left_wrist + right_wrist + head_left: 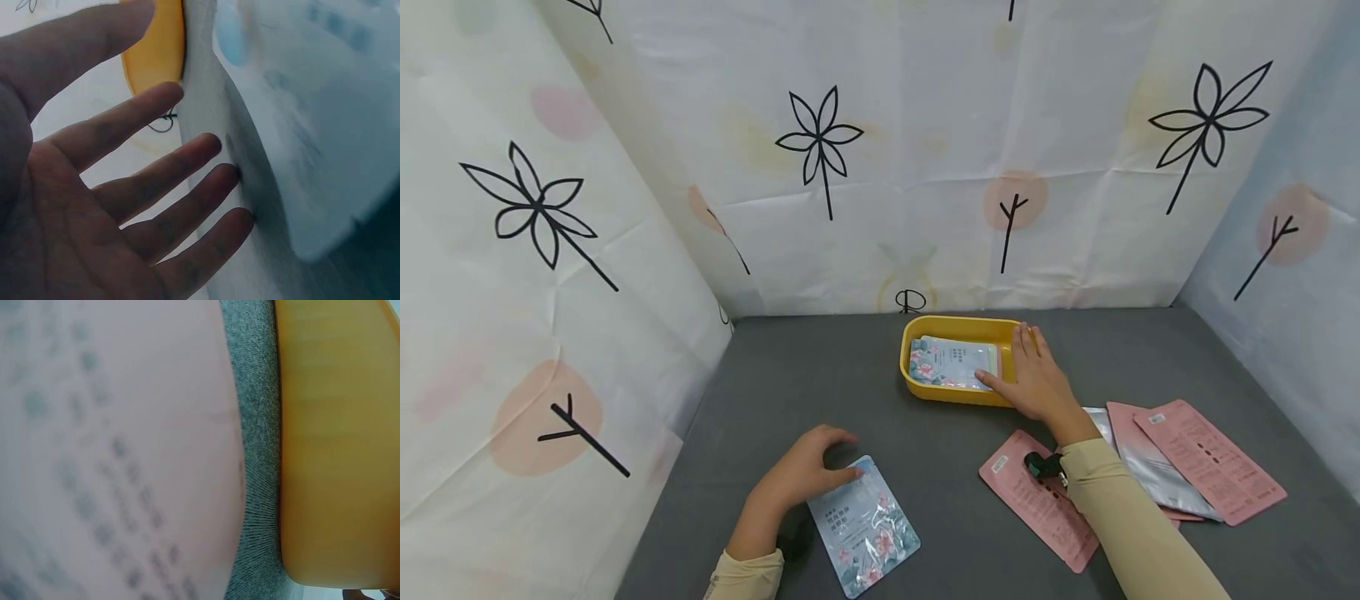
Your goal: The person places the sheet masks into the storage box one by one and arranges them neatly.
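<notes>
A: How about the left hand?
B: Loosely curved, fingers parted, holding nothing; with thumb at the upper edge of the blue pouch.
A: And the right hand?
B: Nearly straight over the right rim of the yellow tray, gripping nothing, with thumb over the floral pouch inside.
A: Room to move?
B: Across the grey tabletop, between blue pouch and tray.
A: In the way?
B: Partly under the right forearm, a pink pouch; farther right, overlapping pink and silver pouches; just behind the tray, patterned cloth.

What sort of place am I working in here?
Probably a makeshift tabletop work booth, though the wider room is out of view: patterned sheeting encloses three sides of a grey work surface, which holds a yellow tray and flat packets.
</notes>
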Available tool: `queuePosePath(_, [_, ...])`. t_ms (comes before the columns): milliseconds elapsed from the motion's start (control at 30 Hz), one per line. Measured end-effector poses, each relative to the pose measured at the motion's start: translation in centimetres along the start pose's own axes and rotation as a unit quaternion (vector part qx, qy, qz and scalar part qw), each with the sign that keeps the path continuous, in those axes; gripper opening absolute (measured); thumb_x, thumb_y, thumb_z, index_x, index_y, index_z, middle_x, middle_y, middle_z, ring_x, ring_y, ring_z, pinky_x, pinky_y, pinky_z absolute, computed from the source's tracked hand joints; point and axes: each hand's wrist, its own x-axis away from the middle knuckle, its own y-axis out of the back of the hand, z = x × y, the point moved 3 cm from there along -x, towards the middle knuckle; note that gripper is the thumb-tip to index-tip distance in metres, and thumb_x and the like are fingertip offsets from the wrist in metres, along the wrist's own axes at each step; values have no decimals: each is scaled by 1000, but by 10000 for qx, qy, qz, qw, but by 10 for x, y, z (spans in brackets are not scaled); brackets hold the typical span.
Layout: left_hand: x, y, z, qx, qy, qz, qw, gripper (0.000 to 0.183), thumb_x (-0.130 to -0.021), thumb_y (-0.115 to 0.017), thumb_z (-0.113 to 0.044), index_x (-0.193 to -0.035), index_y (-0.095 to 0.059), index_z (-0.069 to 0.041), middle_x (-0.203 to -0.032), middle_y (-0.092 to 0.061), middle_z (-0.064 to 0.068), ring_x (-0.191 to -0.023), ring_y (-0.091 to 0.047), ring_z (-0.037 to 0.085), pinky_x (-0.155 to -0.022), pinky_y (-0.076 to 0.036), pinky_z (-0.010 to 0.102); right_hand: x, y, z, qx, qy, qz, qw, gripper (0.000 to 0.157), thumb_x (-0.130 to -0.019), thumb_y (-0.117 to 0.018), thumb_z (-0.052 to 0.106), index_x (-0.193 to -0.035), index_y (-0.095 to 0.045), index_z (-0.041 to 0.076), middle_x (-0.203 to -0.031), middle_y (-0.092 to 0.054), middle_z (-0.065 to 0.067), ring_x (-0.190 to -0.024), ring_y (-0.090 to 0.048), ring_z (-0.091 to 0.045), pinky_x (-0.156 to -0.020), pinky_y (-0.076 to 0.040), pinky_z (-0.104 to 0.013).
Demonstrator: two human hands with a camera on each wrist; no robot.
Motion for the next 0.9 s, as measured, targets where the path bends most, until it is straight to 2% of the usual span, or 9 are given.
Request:
queuePosePath(100, [8, 0, 3, -142, 38, 66, 9999, 52, -88, -88, -31, -129, -72, -3, -131, -68, 14, -127, -62, 37, -108, -50, 62, 0, -1, 0, -20, 15, -22, 10000, 122, -97, -47, 82, -167, -3, -8, -177, 1, -26, -165, 3, -45, -130, -15, -67])
queuePosePath(233, [17, -1, 4, -207, 281, 127, 9993, 58, -82, -93, -30, -129, -72, -6, -131, -67, 13, -128, -61, 37, -108, -50, 62, -1, -2, 0, 25, 45, -62, 10000, 122, -97, -48, 82, -167, -4, -8, -177, -1, -27, -165, 2, -45, -131, -12, -66])
queuePosePath(433, [23, -3, -1, -256, 563, 77, 9981, 63, -70, -100, -23, -125, -74, -7, -129, -66, 13, -126, -60, 39, -106, -51, 64, -2, -3, 1, 177, 106, -130, 9997, 120, -98, -48, 79, -166, -6, -10, -177, -3, -28, -165, -1, -46, -133, -4, -63])
queuePosePath(733, [25, -8, -3, -411, 481, 32, 9980, 64, -67, -101, -20, -124, -74, -11, -123, -66, 11, -118, -58, 34, -97, -55, 58, -2, -3, 0, 266, 112, -118, 9995, 120, -98, -47, 79, -166, -6, -10, -176, -2, -28, -165, -1, -47, -133, -1, -63])
queuePosePath(900, [25, -8, -2, -369, 518, 43, 9980, 63, -66, -101, -21, -122, -75, -12, -123, -65, 10, -117, -57, 32, -96, -55, 58, -2, -3, 0, 225, 95, -142, 9996, 120, -98, -48, 80, -166, -6, -10, -177, -2, -28, -165, -1, -47, -133, -2, -63])
